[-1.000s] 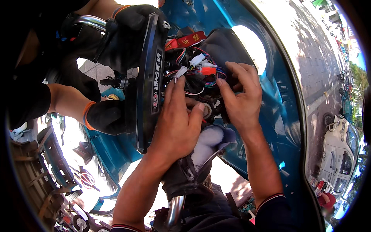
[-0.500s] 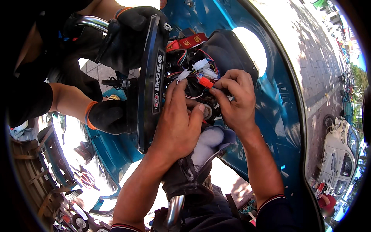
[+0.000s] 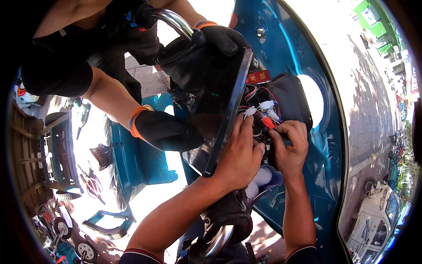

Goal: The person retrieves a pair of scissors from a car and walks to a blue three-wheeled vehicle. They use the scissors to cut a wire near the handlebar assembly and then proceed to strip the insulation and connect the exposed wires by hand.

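Fingers of my left hand (image 3: 239,154) are close together at a white plug connector (image 3: 249,111), with the thumb apart below; the other fingertips are hidden. My right hand (image 3: 291,143) pinches the end of a red plug connector (image 3: 268,122) between thumb and forefinger. More white connectors (image 3: 267,105) and thin coloured wires lie just beyond, in front of a black housing (image 3: 290,94). Left of my hands stands a dark glossy panel (image 3: 226,119), steadied by another person's gloved hands (image 3: 171,132). My left wrist passes along its lower end.
A blue metal body panel (image 3: 318,176) curves along the right. Below my hands is a dark handlebar cover (image 3: 226,213) with a chrome bar (image 3: 220,240). A blue frame piece (image 3: 107,224) lies at left. A white car (image 3: 373,222) stands beyond the paving.
The whole view has shifted, so things sit lower and further right. The panel looks more tilted and its front strip no longer shows. My hands keep much the same grip at the connectors.
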`<state>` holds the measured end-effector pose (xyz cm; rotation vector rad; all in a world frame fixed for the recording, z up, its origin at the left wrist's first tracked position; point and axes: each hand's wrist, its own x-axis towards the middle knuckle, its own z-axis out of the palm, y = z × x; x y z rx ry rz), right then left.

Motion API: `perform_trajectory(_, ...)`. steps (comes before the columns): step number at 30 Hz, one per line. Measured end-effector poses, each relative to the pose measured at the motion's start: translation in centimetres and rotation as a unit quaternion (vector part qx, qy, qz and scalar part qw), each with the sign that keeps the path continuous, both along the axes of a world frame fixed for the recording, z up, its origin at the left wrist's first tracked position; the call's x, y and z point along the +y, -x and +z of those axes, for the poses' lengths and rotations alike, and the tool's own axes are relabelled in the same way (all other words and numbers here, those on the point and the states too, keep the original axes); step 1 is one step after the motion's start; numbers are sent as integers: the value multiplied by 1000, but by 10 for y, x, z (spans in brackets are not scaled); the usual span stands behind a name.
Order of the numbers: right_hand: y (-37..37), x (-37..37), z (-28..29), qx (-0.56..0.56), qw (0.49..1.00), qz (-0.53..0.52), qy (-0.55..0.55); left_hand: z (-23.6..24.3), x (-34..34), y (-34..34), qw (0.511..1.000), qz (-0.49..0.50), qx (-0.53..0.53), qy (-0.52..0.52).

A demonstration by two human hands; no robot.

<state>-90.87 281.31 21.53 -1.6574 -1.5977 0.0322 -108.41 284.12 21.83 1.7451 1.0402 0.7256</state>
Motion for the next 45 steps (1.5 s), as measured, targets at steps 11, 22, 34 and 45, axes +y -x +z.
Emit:
perform_trajectory(11, 6, 13, 0, 17, 999, -30, -4, -7, -3, 0, 999, 24, -9, -19)
perform_trajectory(22, 3, -2, 2, 74, 996, -21, 36, -10, -1, 0, 1000, 12, -4, -27)
perform_trajectory(34, 0, -10, 7, 46, 995, 44, 70, -5, 0, 0, 1000, 11, -4, -19)
perform_trajectory(45, 1, -9, 3, 69, 994, 56, 67, 6, 1, 0, 996, -4, -45, 78)
